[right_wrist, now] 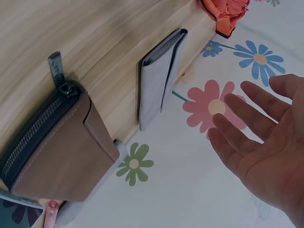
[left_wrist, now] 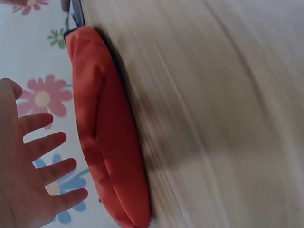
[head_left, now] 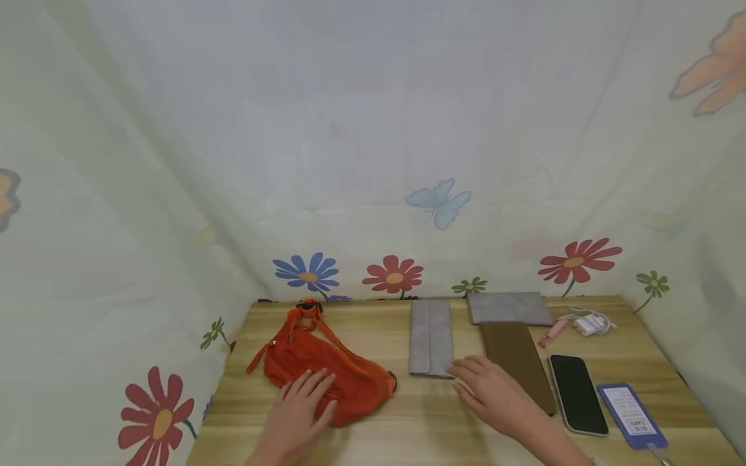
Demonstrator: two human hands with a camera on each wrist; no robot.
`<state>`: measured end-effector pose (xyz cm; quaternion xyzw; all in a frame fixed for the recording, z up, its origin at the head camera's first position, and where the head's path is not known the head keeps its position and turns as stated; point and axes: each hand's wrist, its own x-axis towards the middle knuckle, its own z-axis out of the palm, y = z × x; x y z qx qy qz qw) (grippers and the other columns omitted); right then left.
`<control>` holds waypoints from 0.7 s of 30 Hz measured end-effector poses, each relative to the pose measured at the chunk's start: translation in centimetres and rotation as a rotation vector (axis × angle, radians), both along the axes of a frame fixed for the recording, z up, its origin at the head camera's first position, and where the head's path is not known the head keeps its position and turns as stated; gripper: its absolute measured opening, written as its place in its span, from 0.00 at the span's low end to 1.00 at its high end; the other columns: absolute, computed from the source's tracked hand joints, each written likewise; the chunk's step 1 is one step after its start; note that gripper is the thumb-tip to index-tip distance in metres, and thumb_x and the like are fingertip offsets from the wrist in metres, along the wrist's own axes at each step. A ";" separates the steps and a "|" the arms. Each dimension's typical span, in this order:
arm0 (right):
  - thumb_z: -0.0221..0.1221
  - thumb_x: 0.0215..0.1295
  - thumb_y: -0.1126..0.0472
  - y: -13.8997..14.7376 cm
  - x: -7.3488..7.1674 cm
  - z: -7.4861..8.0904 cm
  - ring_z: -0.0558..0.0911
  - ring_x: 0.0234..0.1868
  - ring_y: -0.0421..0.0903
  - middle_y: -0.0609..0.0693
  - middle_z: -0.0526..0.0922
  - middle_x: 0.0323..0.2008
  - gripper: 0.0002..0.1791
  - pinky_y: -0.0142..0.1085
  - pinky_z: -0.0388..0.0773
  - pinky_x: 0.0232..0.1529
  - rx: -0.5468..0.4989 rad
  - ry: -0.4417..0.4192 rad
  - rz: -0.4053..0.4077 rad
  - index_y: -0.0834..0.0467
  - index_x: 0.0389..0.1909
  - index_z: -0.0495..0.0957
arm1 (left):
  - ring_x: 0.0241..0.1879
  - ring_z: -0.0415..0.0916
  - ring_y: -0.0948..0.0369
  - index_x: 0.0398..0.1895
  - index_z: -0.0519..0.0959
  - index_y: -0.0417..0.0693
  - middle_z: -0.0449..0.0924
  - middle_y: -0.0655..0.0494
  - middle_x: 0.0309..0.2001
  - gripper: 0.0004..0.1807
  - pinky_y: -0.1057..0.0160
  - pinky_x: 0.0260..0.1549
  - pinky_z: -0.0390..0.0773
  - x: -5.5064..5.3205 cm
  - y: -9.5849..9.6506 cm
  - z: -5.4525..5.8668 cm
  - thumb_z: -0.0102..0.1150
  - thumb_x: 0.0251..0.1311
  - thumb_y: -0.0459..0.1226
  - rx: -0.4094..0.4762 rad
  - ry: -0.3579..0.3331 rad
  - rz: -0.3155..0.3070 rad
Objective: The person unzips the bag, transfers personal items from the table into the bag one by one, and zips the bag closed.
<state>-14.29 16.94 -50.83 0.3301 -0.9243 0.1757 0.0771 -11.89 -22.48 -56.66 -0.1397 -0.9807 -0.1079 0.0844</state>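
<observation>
A crumpled orange-red fabric bag point(head_left: 355, 382) with a strap lies on the left of the wooden table. My left hand point(head_left: 300, 411) hovers over its near side, fingers spread; in the left wrist view the hand point(left_wrist: 33, 180) stands apart from the bag point(left_wrist: 111, 137). Towards the middle lies a slim grey flap wallet point(head_left: 430, 336). My right hand point(head_left: 495, 395) is held above the table between this wallet and a brown zip wallet point(head_left: 515, 356), partly covering the view of the brown one. In the right wrist view, the right hand point(right_wrist: 266, 137) holds nothing, its fingers slightly bent.
A second grey wallet point(head_left: 509, 307) lies at the back edge, beside a small pink item point(head_left: 553, 332) and a white charger with cable point(head_left: 588, 323). At the right lie a dark-screened phone point(head_left: 578, 395) and a blue card holder point(head_left: 632, 414). Flower-printed cloth point(head_left: 350, 162) surrounds the table.
</observation>
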 end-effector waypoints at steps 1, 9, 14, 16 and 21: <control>0.58 0.74 0.57 -0.2 0.0 -0.1 0.80 0.58 0.55 0.53 0.84 0.55 0.14 0.52 0.77 0.56 -0.002 0.011 0.004 0.57 0.54 0.83 | 0.68 0.69 0.47 0.66 0.78 0.57 0.76 0.56 0.67 0.25 0.36 0.61 0.69 0.1 -0.3 -0.1 0.56 0.70 0.53 -0.003 0.002 0.015; 0.61 0.72 0.56 -1.7 -0.3 -0.6 0.83 0.52 0.49 0.46 0.86 0.45 0.07 0.48 0.79 0.53 -0.027 0.005 0.006 0.52 0.44 0.84 | 0.59 0.75 0.48 0.58 0.82 0.51 0.80 0.54 0.59 0.19 0.38 0.51 0.75 -0.6 -2.9 -0.6 0.61 0.67 0.46 0.057 0.021 0.168; 0.61 0.71 0.57 -2.8 -0.8 -0.8 0.83 0.50 0.48 0.46 0.86 0.44 0.06 0.46 0.80 0.50 -0.050 -0.042 0.024 0.52 0.43 0.84 | 0.56 0.76 0.43 0.56 0.81 0.46 0.80 0.48 0.56 0.19 0.39 0.50 0.75 -1.7 -4.5 -0.7 0.63 0.65 0.44 0.147 0.061 0.259; 0.61 0.72 0.57 -3.4 -0.9 -0.9 0.83 0.49 0.47 0.46 0.86 0.44 0.06 0.45 0.80 0.50 -0.055 -0.062 0.033 0.52 0.44 0.84 | 0.55 0.77 0.42 0.57 0.81 0.46 0.80 0.47 0.56 0.20 0.39 0.50 0.76 -1.9 -5.1 -0.9 0.62 0.66 0.45 0.186 0.066 0.304; 0.61 0.71 0.57 -4.9 -1.3 -1.1 0.83 0.48 0.46 0.46 0.86 0.43 0.08 0.45 0.80 0.50 -0.084 -0.072 0.036 0.54 0.46 0.84 | 0.54 0.78 0.41 0.58 0.80 0.47 0.81 0.45 0.56 0.21 0.40 0.45 0.78 -2.5 -6.6 -1.0 0.60 0.67 0.48 0.303 0.067 0.454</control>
